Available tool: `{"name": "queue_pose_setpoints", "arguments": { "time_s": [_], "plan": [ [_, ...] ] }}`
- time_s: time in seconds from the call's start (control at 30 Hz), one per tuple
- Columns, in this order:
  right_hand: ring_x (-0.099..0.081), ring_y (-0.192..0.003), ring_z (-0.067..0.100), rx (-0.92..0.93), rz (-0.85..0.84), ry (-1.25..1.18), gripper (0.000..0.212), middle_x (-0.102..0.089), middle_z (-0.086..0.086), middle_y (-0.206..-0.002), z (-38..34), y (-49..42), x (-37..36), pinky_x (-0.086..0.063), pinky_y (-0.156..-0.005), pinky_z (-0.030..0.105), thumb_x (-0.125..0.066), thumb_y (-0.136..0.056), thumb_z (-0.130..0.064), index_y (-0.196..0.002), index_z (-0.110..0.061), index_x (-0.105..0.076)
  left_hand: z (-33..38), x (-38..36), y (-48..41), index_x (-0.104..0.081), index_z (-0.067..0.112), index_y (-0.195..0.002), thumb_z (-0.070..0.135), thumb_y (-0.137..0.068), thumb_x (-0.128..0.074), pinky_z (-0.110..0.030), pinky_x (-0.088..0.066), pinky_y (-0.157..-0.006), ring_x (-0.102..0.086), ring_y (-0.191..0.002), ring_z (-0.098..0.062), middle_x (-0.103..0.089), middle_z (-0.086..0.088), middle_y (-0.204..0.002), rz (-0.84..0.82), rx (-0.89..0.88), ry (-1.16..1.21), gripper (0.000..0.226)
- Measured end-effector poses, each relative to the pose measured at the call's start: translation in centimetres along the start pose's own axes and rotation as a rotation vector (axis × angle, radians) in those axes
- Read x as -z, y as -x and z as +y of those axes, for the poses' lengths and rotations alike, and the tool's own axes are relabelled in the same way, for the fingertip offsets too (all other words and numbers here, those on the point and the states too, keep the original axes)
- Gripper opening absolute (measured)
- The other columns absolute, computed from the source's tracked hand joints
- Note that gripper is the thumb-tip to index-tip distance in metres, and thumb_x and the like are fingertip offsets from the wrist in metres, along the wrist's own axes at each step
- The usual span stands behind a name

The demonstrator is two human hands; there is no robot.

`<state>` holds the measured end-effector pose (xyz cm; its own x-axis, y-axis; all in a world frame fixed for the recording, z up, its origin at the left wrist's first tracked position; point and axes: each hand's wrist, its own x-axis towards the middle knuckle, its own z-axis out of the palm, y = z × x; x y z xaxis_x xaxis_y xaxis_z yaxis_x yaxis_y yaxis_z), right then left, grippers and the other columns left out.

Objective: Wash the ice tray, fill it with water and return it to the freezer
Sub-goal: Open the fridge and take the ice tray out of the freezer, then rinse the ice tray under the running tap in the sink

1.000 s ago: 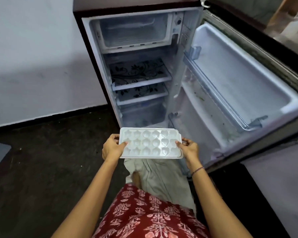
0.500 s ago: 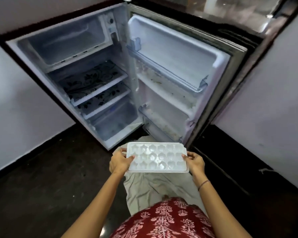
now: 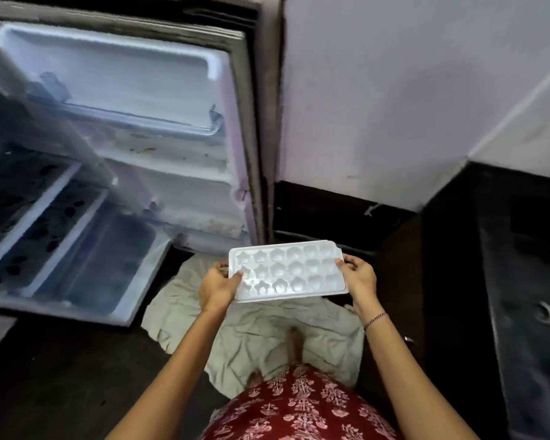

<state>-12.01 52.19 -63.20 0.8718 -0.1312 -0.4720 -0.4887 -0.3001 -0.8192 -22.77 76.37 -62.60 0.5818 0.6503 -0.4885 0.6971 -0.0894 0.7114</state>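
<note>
A white plastic ice tray (image 3: 288, 270) with star, flower and heart moulds is held level in front of me, below waist height. My left hand (image 3: 218, 286) grips its left end, thumb over the rim. My right hand (image 3: 358, 277) grips its right end the same way. The small fridge (image 3: 61, 223) stands open at the left, its door (image 3: 159, 122) swung wide against the wall. The freezer compartment is out of view.
A pale crumpled cloth (image 3: 261, 338) lies on the dark floor under my feet in front of the fridge. A white wall (image 3: 394, 90) rises ahead. A dark counter with a sink (image 3: 534, 296) runs along the right.
My view has swung to the right, so the fridge now sits at the left and a dark sink counter appears at the right. Both hands still hold the tray.
</note>
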Motion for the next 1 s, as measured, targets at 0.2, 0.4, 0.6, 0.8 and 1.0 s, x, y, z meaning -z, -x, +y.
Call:
{"name": "queue_pose_setpoints", "arguments": {
  "time_s": [0.2, 0.4, 0.6, 0.8, 1.0],
  "plan": [
    [-0.065, -0.097, 0.022, -0.022, 0.190, -0.126, 0.033, -0.069, 0.006, -0.100, 0.6, -1.0, 7.9, -0.053, -0.092, 0.042, -0.067, -0.087, -0.020, -0.117, -0.005, -0.064, 5.7, -6.9, 1.5, -0.057, 0.020, -0.100, 0.023, -0.082, -0.068, -0.044, -0.054, -0.079, -0.066, -0.085, -0.026, -0.070, -0.005, -0.093, -0.157, -0.158, -0.016, 0.021],
    [-0.066, -0.098, 0.023, -0.036, 0.324, -0.282, 0.029, -0.070, 0.007, -0.103, 0.5, -2.6, 15.7, -0.053, -0.092, 0.044, -0.068, -0.087, -0.022, -0.112, -0.007, -0.067, 12.7, -14.5, 2.6, -0.060, 0.014, -0.112, 0.023, -0.083, -0.067, -0.040, -0.052, -0.085, -0.064, -0.092, -0.026, -0.066, -0.002, -0.097, -0.227, -0.307, -0.120, 0.031],
    [-0.060, -0.086, 0.016, -0.006, 0.470, -0.424, 0.009, -0.064, -0.002, -0.087, 0.3, -3.5, 22.2, -0.051, -0.076, 0.028, -0.061, -0.091, -0.025, -0.089, -0.016, -0.064, 19.6, -21.7, 4.3, -0.061, 0.018, -0.113, 0.027, -0.081, -0.069, -0.043, -0.054, -0.084, -0.065, -0.088, -0.022, -0.068, -0.002, -0.101, -0.318, -0.442, -0.124, 0.034],
    [-0.052, -0.085, 0.005, 0.001, 0.618, -0.545, 0.016, -0.058, -0.009, -0.088, 0.9, -2.9, 29.0, -0.040, -0.069, 0.014, -0.056, -0.094, -0.027, -0.100, -0.013, -0.059, 25.2, -28.9, 8.0, -0.059, 0.019, -0.116, 0.025, -0.082, -0.068, -0.044, -0.053, -0.087, -0.065, -0.093, -0.021, -0.068, 0.000, -0.108, -0.484, -0.539, -0.111, 0.035],
    [-0.053, -0.091, 0.009, -0.019, 0.784, -0.596, 0.021, -0.061, -0.003, -0.099, 2.3, -3.0, 34.3, -0.040, -0.069, 0.015, -0.056, -0.094, -0.029, -0.105, -0.011, -0.062, 29.2, -35.7, 11.7, -0.056, 0.017, -0.119, 0.021, -0.085, -0.067, -0.045, -0.055, -0.083, -0.064, -0.090, -0.021, -0.064, 0.000, -0.109, -0.678, -0.662, -0.169, 0.036]
  ]
}}
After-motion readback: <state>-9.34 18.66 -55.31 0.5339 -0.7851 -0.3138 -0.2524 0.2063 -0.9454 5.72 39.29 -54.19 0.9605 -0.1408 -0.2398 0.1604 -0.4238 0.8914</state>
